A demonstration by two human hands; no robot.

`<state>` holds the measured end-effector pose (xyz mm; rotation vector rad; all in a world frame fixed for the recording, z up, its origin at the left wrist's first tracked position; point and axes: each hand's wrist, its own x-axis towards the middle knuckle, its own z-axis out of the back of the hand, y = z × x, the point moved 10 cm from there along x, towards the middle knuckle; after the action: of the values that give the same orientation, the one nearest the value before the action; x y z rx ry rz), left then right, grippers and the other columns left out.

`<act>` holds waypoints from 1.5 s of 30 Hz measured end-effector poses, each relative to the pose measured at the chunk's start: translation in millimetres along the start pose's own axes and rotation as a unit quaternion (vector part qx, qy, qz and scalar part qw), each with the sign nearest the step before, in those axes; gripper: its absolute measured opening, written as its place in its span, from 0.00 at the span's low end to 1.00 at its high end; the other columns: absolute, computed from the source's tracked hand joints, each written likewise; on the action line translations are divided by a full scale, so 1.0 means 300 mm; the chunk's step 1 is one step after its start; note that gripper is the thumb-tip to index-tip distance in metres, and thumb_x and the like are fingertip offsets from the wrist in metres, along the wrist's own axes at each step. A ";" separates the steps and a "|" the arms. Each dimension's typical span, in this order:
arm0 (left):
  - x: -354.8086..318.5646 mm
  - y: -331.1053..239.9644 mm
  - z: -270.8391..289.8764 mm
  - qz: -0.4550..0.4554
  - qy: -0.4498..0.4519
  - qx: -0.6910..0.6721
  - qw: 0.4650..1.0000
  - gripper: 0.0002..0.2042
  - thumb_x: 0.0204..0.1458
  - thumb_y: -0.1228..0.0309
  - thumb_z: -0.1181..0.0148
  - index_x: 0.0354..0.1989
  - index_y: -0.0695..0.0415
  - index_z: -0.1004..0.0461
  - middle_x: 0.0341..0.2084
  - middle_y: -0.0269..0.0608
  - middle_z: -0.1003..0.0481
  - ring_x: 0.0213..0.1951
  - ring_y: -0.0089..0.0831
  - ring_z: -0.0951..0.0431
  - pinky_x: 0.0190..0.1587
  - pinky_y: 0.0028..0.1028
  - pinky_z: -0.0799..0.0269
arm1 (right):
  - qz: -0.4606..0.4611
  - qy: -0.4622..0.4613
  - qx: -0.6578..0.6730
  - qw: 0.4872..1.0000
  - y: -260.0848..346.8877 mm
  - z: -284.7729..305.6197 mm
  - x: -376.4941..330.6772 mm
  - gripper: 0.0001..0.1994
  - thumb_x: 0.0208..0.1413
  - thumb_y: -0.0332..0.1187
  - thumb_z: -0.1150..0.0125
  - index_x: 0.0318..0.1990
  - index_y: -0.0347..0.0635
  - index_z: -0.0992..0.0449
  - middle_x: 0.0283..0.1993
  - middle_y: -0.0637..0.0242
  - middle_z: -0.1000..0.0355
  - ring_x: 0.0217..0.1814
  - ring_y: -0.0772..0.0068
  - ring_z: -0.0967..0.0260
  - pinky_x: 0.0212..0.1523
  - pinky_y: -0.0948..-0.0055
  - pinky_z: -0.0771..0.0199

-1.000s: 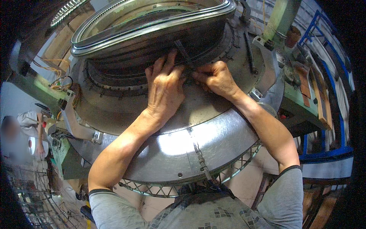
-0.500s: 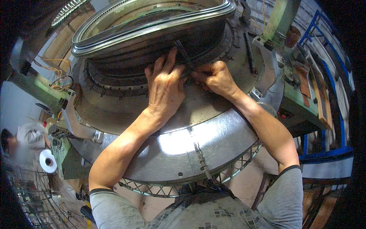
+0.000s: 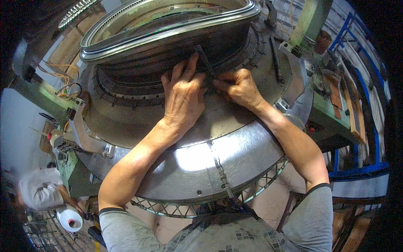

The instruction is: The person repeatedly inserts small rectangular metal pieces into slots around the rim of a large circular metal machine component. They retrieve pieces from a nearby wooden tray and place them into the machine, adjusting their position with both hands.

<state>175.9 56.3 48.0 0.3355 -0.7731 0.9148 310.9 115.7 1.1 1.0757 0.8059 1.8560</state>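
Note:
A large round metal machine with a dark ribbed cylinder fills the view. My left hand lies flat on the machine's top plate, fingers spread against the base of the cylinder. My right hand is curled beside it, fingertips pinched on a thin dark metal strip that stands slanted against the cylinder wall. The fingertips of both hands almost meet at the strip's lower end.
A shiny metal ring tops the cylinder. A green machine frame and blue rails stand at the right. Lower left, another person in a light shirt crouches by a white yarn cone. A wire guard rims the machine.
My hands have barely shifted on the strip. The person at the lower left has moved lower and nearer, and the white cone with them.

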 end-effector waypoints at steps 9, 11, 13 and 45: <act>0.001 -0.001 -0.003 0.003 0.009 0.004 1.000 0.19 0.35 0.78 0.35 0.41 0.56 0.21 0.68 0.48 0.37 0.63 0.48 0.35 0.56 0.52 0.41 | 0.015 -0.009 -0.013 1.000 0.007 0.006 -0.003 0.08 0.52 0.30 0.35 0.36 0.35 0.16 0.32 0.47 0.20 0.28 0.72 0.23 0.33 0.66 0.24; 0.001 -0.001 -0.003 0.004 0.012 0.010 1.000 0.19 0.35 0.78 0.34 0.41 0.56 0.21 0.69 0.47 0.37 0.63 0.48 0.36 0.56 0.52 0.41 | 0.029 -0.011 -0.012 0.999 0.015 0.007 -0.002 0.08 0.52 0.30 0.34 0.36 0.35 0.17 0.31 0.47 0.21 0.28 0.71 0.23 0.33 0.66 0.24; 0.004 -0.004 -0.004 -0.002 0.016 0.016 1.000 0.19 0.34 0.78 0.34 0.41 0.56 0.21 0.69 0.48 0.38 0.64 0.48 0.36 0.57 0.52 0.41 | 0.026 -0.015 -0.007 1.000 0.012 0.008 -0.003 0.08 0.52 0.30 0.34 0.35 0.34 0.17 0.31 0.46 0.21 0.28 0.71 0.23 0.32 0.66 0.24; 0.007 0.004 -0.022 0.012 0.073 0.026 0.997 0.19 0.42 0.74 0.32 0.47 0.53 0.20 0.71 0.46 0.41 0.65 0.51 0.37 0.61 0.57 0.43 | 0.015 -0.020 -0.024 0.999 0.001 0.007 -0.003 0.09 0.51 0.32 0.34 0.36 0.36 0.16 0.33 0.46 0.21 0.30 0.69 0.21 0.34 0.65 0.24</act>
<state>178.8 61.9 45.1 0.3011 -0.6215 0.9718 313.0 115.1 1.9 1.0967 0.7224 1.8628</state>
